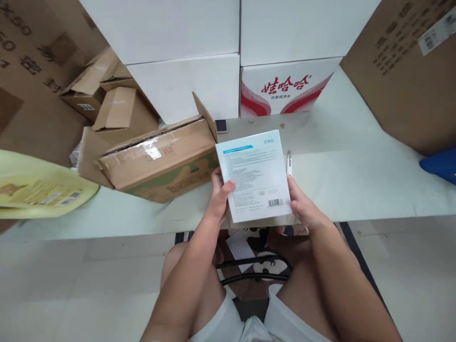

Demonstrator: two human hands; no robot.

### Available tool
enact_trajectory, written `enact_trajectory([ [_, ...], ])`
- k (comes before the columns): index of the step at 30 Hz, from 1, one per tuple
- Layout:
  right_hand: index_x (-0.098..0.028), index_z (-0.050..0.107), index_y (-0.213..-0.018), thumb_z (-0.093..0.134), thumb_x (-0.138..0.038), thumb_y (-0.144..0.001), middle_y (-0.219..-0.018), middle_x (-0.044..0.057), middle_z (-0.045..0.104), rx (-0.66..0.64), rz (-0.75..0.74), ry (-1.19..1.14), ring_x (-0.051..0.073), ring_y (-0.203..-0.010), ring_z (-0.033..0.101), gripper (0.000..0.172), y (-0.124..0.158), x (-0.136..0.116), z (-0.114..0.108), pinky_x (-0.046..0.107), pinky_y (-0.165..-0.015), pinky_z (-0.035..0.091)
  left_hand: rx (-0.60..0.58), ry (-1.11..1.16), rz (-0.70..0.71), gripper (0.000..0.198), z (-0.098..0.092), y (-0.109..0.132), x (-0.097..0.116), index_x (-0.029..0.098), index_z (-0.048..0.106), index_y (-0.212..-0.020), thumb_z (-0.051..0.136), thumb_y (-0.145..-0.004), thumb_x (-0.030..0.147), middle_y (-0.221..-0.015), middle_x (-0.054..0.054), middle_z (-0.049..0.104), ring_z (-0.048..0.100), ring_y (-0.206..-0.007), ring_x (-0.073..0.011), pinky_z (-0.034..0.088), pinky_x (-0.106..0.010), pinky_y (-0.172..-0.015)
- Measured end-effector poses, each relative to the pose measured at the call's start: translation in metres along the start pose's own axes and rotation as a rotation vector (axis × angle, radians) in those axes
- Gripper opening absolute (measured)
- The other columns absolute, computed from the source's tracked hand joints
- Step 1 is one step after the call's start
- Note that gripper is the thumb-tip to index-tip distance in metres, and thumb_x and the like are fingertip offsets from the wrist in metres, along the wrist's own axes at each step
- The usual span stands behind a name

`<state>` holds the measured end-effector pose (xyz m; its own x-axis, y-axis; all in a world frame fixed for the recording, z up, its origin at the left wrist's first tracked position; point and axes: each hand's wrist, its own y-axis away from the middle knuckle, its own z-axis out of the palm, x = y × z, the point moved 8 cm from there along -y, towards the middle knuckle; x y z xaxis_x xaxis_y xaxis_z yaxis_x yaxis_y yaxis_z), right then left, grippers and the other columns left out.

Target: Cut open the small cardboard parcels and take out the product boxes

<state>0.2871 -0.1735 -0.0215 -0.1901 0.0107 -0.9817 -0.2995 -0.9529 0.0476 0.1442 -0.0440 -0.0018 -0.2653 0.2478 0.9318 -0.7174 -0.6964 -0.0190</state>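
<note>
A flat white product box with printed text, a blue stripe and a barcode is held over the near edge of a pale table. My left hand grips its left edge, thumb on top. Gripping the box's right lower edge is my right hand, fingers wrapped under. A white pen-like tool lies on the table just right of the box.
An opened brown carton lies on its side left of the box. White cartons and a red-printed one stand behind. A big brown carton stands right, a blue thing beneath it, a yellow bag left.
</note>
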Motion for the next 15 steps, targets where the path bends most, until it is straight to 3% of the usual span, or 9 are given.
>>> enact_trajectory([
  [3,-0.029,0.042,-0.153,0.086,-0.055,-0.073,-0.148,0.012,0.060,0.023,-0.011,0.056,0.030,-0.130,0.063,0.095,0.000,0.009,0.001,0.053,-0.110,0.053,0.069,0.018,-0.033,0.071,-0.011,-0.007,-0.005,0.032,0.047,-0.143,0.071,-0.085,0.064,-0.137,-0.010,0.067,0.062,-0.131,-0.0339,0.054,-0.057,-0.110],
  [7,-0.031,0.042,-0.149,0.085,-0.058,-0.072,-0.147,0.011,0.058,0.192,-0.092,0.002,0.031,-0.131,0.061,0.093,-0.001,0.017,-0.011,0.055,-0.112,0.049,0.075,-0.060,-0.054,0.068,-0.011,-0.004,-0.017,0.031,0.054,-0.135,0.077,-0.079,0.063,-0.141,-0.010,0.062,0.057,-0.135,-0.0353,0.049,-0.056,-0.114],
  [10,-0.033,0.035,-0.152,0.087,-0.064,-0.064,-0.155,0.015,0.048,0.370,-0.146,0.132,0.035,-0.134,0.055,0.107,0.007,0.014,-0.019,0.062,-0.112,0.045,0.252,-0.293,0.068,0.069,-0.019,0.007,-0.010,0.030,0.053,-0.138,0.076,-0.081,0.062,-0.150,-0.012,0.053,0.049,-0.141,-0.0360,0.042,-0.056,-0.118],
  [12,-0.033,0.033,-0.153,0.088,-0.063,-0.061,-0.161,0.016,0.037,0.542,-0.201,0.334,0.039,-0.143,0.044,0.111,0.020,0.004,-0.019,0.066,-0.116,0.039,0.312,-0.460,0.167,0.073,-0.015,0.017,-0.001,0.032,0.049,-0.144,0.076,-0.082,0.061,-0.155,-0.013,0.046,0.046,-0.143,-0.0359,0.039,-0.056,-0.119],
  [15,-0.030,0.037,-0.152,0.085,-0.060,-0.066,-0.161,0.017,0.028,0.708,-0.329,0.644,0.043,-0.153,0.026,0.103,0.042,-0.016,-0.004,0.070,-0.121,0.028,0.104,-0.516,0.209,0.084,0.012,0.025,-0.003,0.033,0.042,-0.151,0.076,-0.080,0.065,-0.160,-0.014,0.042,0.042,-0.148,-0.0370,0.038,-0.055,-0.120],
])
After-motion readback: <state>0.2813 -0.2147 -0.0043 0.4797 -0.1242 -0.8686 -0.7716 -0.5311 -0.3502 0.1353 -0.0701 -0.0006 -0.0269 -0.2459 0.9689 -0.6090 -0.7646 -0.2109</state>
